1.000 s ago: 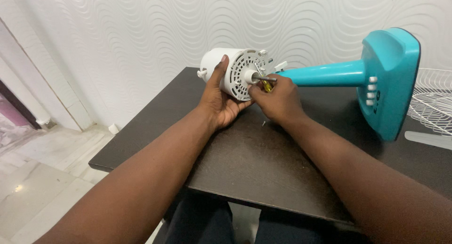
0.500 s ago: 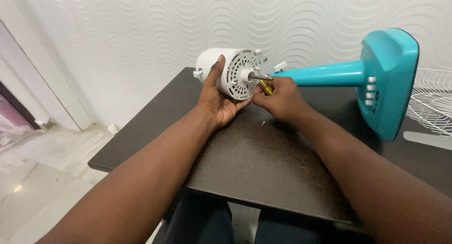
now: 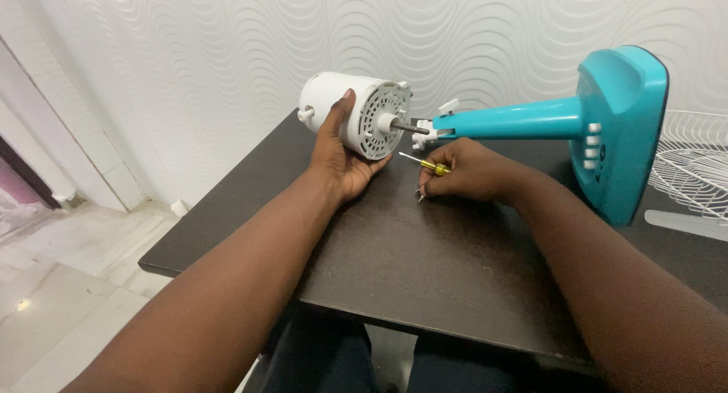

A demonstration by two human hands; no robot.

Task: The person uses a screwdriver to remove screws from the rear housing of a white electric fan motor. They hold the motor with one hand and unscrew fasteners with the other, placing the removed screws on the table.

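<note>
My left hand (image 3: 339, 156) grips a white fan motor housing (image 3: 356, 114), holding it above the dark table (image 3: 425, 264) with its steel shaft (image 3: 408, 126) pointing right. My right hand (image 3: 462, 175) rests on the table just right of the housing. It holds a small yellow-handled screwdriver (image 3: 425, 164) whose tip points up and left, and its fingertips pinch a small screw (image 3: 420, 196) against the tabletop. A teal fan stand (image 3: 565, 128) lies on its side behind my right hand, with its white joint close to the shaft.
A white wire fan grille (image 3: 694, 165) lies at the table's right edge, with a pale fan blade (image 3: 686, 225) in front of it. A wavy white wall stands behind. The table's left edge drops to a tiled floor (image 3: 68, 287).
My right hand has come down from the housing's face to the tabletop with the screwdriver and reached the small screw. My left hand has swung the housing slightly left and up.
</note>
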